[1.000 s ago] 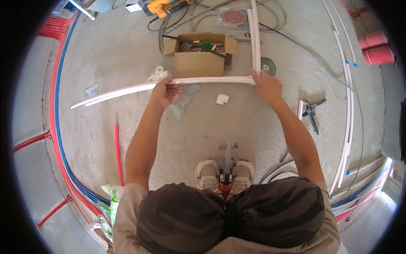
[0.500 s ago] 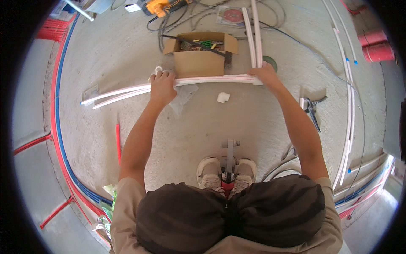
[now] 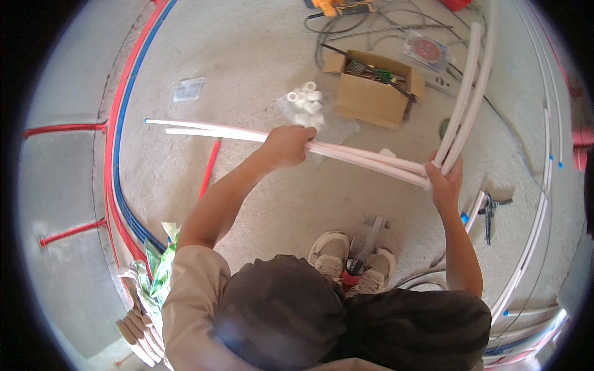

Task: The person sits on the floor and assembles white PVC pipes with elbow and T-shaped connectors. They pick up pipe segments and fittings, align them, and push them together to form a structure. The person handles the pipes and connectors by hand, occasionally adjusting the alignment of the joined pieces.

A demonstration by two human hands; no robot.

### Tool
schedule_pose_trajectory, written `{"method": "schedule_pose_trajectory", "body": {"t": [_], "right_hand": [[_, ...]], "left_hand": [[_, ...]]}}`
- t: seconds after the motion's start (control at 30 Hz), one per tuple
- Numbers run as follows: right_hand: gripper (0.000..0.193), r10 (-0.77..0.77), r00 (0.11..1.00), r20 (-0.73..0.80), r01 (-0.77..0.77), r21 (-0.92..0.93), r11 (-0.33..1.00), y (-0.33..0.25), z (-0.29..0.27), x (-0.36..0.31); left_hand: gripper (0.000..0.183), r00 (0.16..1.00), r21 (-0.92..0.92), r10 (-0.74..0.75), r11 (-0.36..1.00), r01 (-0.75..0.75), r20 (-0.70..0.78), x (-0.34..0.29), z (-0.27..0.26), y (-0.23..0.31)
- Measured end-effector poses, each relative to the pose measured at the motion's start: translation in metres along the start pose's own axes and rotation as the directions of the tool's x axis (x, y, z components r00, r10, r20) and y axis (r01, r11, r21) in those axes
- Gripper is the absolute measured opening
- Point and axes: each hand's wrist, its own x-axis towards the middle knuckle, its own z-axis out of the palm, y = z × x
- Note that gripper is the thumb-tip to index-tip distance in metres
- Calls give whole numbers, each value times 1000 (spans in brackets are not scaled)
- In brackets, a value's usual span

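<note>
Two white plastic pipes (image 3: 365, 162) run side by side under my left hand (image 3: 288, 147), which is closed round them partway along. Their left ends spread slightly apart. At the right, my right hand (image 3: 447, 178) grips the corner where they meet a second pair of white pipes (image 3: 465, 93) running away from me; the joints there are partly hidden by my fingers. Just beyond my left hand, several white pipe fittings (image 3: 308, 102) lie on a clear plastic bag. Another white fitting (image 3: 387, 153) shows behind the pipes.
An open cardboard box (image 3: 373, 99) of small hardware stands on the concrete floor. Behind it are a yellow power tool (image 3: 337, 7), cables and a packaged red disc (image 3: 426, 51). A black-handled tool (image 3: 489, 216) lies at right. Red and blue conduits (image 3: 112, 167) line the left wall.
My view has swung left. Both hands and the joined pipes have turned, with the right-hand corner now nearer me. The white fittings beyond my left hand have come into fuller view.
</note>
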Motion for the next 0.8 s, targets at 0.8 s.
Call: {"method": "schedule_pose_trajectory", "body": {"t": [0.8], "right_hand": [[30,320,944,-81,-330,-226,916,68,-101,-86]], "left_hand": [[41,818,147,-573,814,562,48,-219,82,-389]]}}
